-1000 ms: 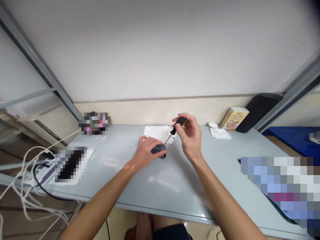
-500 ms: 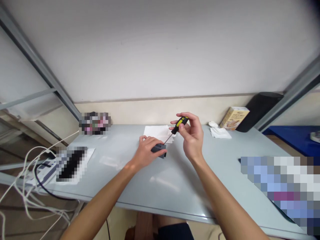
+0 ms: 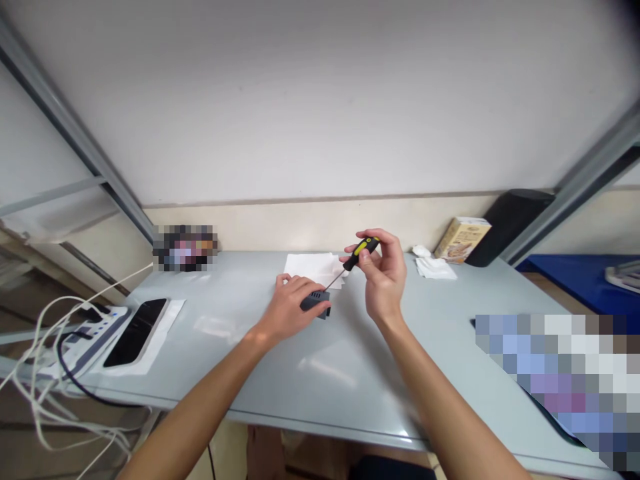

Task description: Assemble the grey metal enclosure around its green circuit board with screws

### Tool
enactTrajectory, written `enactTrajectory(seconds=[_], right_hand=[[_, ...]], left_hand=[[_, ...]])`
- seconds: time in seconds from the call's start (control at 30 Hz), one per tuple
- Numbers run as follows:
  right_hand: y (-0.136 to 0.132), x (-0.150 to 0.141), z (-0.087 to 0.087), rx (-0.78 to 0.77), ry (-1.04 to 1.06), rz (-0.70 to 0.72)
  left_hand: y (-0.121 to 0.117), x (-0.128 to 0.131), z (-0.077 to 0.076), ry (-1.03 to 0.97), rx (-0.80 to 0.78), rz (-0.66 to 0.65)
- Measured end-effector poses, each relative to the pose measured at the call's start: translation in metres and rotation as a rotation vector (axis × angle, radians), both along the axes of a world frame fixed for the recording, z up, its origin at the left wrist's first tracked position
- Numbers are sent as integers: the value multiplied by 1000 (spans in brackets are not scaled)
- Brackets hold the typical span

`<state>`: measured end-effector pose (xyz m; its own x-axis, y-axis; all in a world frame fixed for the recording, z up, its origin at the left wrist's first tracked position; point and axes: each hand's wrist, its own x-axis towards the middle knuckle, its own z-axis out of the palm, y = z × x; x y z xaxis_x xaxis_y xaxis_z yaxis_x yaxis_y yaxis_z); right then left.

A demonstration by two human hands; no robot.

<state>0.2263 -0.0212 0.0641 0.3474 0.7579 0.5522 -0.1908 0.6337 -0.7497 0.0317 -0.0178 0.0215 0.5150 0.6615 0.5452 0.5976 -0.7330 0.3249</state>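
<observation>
My left hand (image 3: pixel 291 305) is closed around a small dark grey plastic box with slots (image 3: pixel 320 307), keeping it on the grey desk (image 3: pixel 240 373). In my right hand (image 3: pixel 383 273) is a black and yellow screwdriver (image 3: pixel 361 252), gripped by the handle between thumb and fingers. Its thin shaft slants down to the left, and the tip meets the upper face of the box near my left fingers. What the tip sits in is too small to make out. White paper (image 3: pixel 313 265) lies just behind the box.
On the left are a phone (image 3: pixel 136 333) on white paper, a power strip (image 3: pixel 93 343) and tangled white cables (image 3: pixel 43 400). Crumpled tissue (image 3: pixel 435 268), a yellowish carton (image 3: pixel 461 240) and a black cylinder (image 3: pixel 513 227) stand back right. A blurred-out item (image 3: pixel 560 373) lies front right.
The view has shifted slightly. The screwdriver handle leans a little lower, its tip still at the box. My left hand keeps its hold on the box.
</observation>
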Motion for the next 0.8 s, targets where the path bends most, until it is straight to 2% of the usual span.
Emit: enactTrajectory(seconds=[0.57, 0.8], right_hand=[[2, -1, -1, -18, 25, -80], [2, -4, -3, -19, 38, -75]], left_hand=[[-1, 1, 0, -3, -9, 6], [-1, 5, -5, -53, -53, 77]])
